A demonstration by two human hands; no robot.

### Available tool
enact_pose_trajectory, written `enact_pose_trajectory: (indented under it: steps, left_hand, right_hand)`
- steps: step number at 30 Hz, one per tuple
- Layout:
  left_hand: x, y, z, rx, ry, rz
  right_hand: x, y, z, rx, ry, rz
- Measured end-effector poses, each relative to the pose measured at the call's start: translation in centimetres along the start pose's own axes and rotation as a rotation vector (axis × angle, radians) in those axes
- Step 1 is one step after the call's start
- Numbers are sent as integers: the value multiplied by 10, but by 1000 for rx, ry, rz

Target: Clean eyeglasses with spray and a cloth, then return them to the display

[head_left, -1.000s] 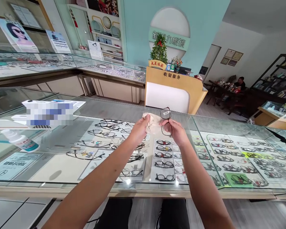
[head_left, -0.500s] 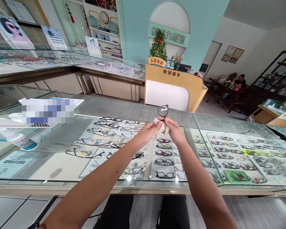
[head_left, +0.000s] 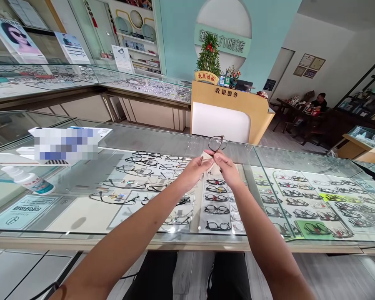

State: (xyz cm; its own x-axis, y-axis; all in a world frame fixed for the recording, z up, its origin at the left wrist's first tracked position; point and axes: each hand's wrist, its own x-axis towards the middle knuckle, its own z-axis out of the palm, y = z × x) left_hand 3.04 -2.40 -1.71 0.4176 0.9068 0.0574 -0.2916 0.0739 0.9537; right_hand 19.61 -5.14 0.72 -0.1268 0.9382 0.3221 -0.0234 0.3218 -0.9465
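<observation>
Leafy plant [head_left: 208, 58] — atop wooden counter [head_left: 260, 114] | 4 wall frames [head_left: 307, 60] | person [head_left: 320, 102] — seated at dark table [head_left: 281, 101]

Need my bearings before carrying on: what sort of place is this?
Probably an eyeglasses shop: rows of glasses lie inside the glass counter, a sunglasses poster stands behind, and a desk is lettered for cashier service.
</observation>
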Motion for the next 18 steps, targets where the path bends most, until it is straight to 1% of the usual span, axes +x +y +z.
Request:
enact_pose_trajectory:
  steps: [4,7,10,15,18]
  left_hand:
    - [-3,3,3,-81,-49,-21]
    - [-4,7,6,-149,-38,-58]
    - [-3,7,8,-183,-4,-77]
    - [-2,3,9,-73,47,41]
    - [-2,5,10,-57,53,97]
  right_hand:
    - [1,6,1,64,62,33]
    - [1,8,1,100,53,31]
    - [0,6,0,62,42,30]
    - [-2,-1,4,-31,-8,-67]
    - [-1,-2,7,-33,-17,-67]
